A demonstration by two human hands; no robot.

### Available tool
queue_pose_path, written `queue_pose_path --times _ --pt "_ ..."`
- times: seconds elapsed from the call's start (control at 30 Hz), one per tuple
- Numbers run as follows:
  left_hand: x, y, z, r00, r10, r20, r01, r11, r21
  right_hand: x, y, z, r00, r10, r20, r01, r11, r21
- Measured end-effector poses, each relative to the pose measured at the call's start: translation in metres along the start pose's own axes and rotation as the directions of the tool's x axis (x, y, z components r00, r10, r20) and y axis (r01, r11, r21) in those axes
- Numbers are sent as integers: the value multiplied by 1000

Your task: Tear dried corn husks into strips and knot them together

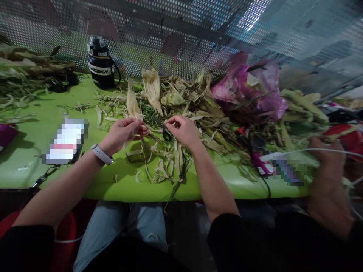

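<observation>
My left hand (124, 132), with a pale watch band on its wrist, pinches a thin, pale corn husk (133, 104) by its lower end, as far as I can see. Across from it, my right hand (184, 131) has its thumb and fingertips pressed together; whatever is between them is too small to make out. A dark-handled tool (167, 135), perhaps scissors, lies just beside the right fingertips. Beneath both hands are curled husk strips (163, 170) scattered over the green tabletop (107, 183). Another dried husk (152, 88) stands behind, between the hands.
A black bottle (100, 70) stands at the back left, near a perforated metal screen (136, 41). Left of me lies a lit phone (66, 141). Heaped husks (190, 94) and a pink plastic bag (249, 88) fill the back right. A co-worker's hand (327, 155) is at far right.
</observation>
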State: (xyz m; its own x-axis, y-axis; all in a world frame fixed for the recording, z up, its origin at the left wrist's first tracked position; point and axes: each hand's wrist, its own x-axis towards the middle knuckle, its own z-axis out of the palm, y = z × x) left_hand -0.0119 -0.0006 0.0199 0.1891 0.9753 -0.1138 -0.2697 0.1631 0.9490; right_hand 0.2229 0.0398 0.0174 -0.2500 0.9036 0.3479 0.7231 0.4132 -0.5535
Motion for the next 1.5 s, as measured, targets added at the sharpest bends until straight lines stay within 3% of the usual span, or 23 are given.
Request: queue_pose_path --times 0.1,0.17,0.27,0.33,0.43,0.53,0.67,0.83,0.97,1.2,1.33,1.5 --pt "-3 -1 3 997 -16 79 6 993 116 -7 -16 4 993 -98 60 79 960 267" --pt "-5 -3 6 990 -32 140 5 981 194 -12 -28 9 976 -194 100 156 939 307" --pt "-7 -3 7 970 -59 236 -9 961 276 -18 -39 14 957 -286 52 264 929 260" --pt "-7 -2 5 956 -76 285 -13 955 297 -19 -40 15 967 -254 31 235 929 286" --pt "-2 1 -4 944 -79 320 -20 955 294 -15 -33 13 997 -46 54 15 885 466" --pt "5 5 -16 952 -94 293 4 956 292 -7 -23 9 980 195 46 -175 723 668" --pt "12 9 -29 979 -94 184 58 980 188 1 -15 6 919 387 69 -269 492 828" --pt "16 12 -33 981 -166 106 173 983 -60 2 -21 4 895 367 254 -339 188 922" --pt "18 13 -30 973 -212 91 230 927 -295 0 -30 0 870 300 392 -427 62 902" --pt "20 15 -27 971 -238 0 201 820 -535 4 -41 -1 861 213 463 -483 54 874" --pt "16 12 -22 967 -239 -89 169 861 -479 15 -50 4 857 206 473 -498 96 862" --pt "6 4 -11 979 -127 157 159 965 -210 19 -67 16 873 166 458 -486 231 843"
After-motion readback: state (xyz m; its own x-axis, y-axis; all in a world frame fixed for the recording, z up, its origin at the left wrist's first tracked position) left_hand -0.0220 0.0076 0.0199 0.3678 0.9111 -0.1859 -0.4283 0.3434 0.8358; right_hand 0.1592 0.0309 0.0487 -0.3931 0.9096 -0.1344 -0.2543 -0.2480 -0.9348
